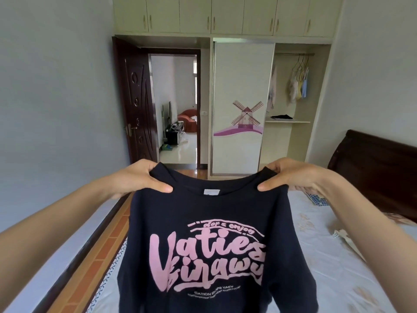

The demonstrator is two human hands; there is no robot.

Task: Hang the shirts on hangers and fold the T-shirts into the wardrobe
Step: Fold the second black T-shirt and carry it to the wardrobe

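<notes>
- Two hands hold one dark T-shirt point(216, 245) up by its shoulders: the left hand point(144, 177) pinches the shoulder seam to the left of the collar, the right hand point(291, 175) pinches the matching spot to the right, thumbs on the near side of the cloth.
- Pink lettering and the white neck label point(211, 192) face the camera; the body of the T-shirt hangs down above the bed point(327, 256), and its hem runs out of view below.
- As a T-shirt, this one is for folding, I judge: lay it flat on the bed, smooth the sleeves, then fold the sides in evenly so the stack sits square.
- Keeping both pinches level should stop the cloth twisting as it is lowered.
- Beyond the T-shirt stands the wardrobe point(243, 105), its sliding door with a windmill picture pushed left and the right bay open.
- Inside that bay a rail point(293, 54) carries hangers with a few light garments, and a shelf point(287, 121) below holds something dark and folded, a likely place for this one.
- Left of the wardrobe a dark door point(135, 105) stands open onto another room.
- Right of the T-shirt, a dark headboard point(379, 177) ends the bed.
</notes>
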